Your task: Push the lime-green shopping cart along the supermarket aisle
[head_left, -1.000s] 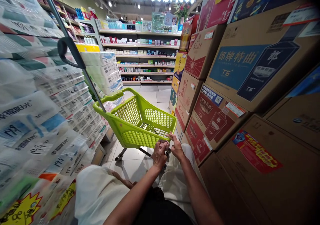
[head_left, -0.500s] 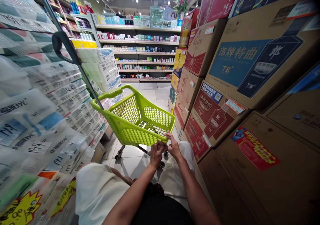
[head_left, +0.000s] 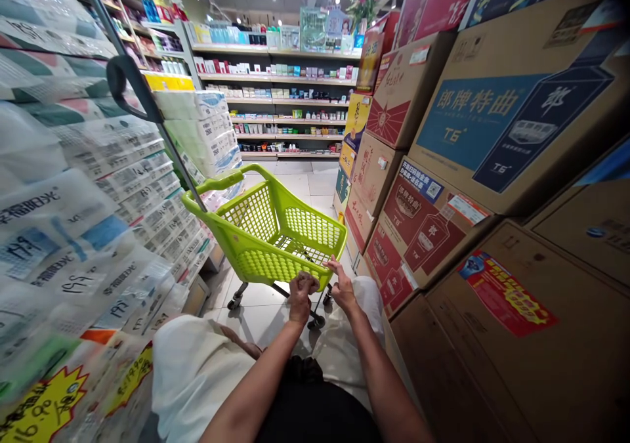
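Note:
My left hand (head_left: pixel 302 292) is held up in front of the near side of a lime-green shopping cart (head_left: pixel 256 259). Its fingers are curled into a fist, and whatever may be inside is hidden. Beside it on the right is my right hand (head_left: pixel 342 291), its fingers stretched toward the cart's near right corner. No object shows in the right hand, and a small gap separates the two hands. Whether either one touches the cart I cannot tell. The cart's lattice basket looks empty, and a grey pole with a looped handle (head_left: pixel 130 88) rises at its left end.
Packs of tissue paper (head_left: pixel 113 233) with price signs are piled along the left. On the right, cardboard cartons (head_left: pixel 472 115) form a high stack close to my knee. Shelves (head_left: pixel 290 102) with small goods stand across the far end, beyond a tiled floor (head_left: pixel 290 184).
My left hand has moved left and slightly up, away from my right hand, and its fingers have closed into a fist. The right hand stays nearly in place. The view has shifted slightly.

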The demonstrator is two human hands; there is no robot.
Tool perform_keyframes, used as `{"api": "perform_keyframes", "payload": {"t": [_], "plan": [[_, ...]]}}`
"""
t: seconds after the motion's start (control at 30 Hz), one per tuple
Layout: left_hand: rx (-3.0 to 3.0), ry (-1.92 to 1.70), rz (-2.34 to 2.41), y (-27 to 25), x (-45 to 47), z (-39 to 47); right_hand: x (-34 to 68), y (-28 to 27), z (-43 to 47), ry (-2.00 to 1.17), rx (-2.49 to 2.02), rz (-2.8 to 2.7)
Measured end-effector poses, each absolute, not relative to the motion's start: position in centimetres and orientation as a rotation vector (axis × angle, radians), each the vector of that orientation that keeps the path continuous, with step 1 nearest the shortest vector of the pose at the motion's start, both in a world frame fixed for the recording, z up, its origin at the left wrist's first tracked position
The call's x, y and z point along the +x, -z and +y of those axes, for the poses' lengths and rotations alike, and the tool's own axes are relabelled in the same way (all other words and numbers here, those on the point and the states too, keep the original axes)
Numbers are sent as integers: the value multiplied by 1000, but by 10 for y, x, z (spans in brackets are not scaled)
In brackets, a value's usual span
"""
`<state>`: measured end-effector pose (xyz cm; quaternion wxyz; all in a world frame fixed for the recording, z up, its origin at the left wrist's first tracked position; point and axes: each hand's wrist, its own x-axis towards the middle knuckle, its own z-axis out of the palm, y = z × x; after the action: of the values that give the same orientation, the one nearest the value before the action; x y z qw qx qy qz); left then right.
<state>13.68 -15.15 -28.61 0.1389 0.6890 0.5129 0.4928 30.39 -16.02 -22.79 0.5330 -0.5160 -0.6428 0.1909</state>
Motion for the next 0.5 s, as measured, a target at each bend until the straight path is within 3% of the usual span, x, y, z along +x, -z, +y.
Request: {"api": "perform_keyframes", "payload": {"t": [0.37, 0.5], "plan": [[1933, -1618, 1530, 251, 136, -136, 302, 231, -161, -462, -1189, -1513], [1884, -1509, 1543, 267, 137, -148, 300, 229, -161, -462, -1192, -1500]]}}
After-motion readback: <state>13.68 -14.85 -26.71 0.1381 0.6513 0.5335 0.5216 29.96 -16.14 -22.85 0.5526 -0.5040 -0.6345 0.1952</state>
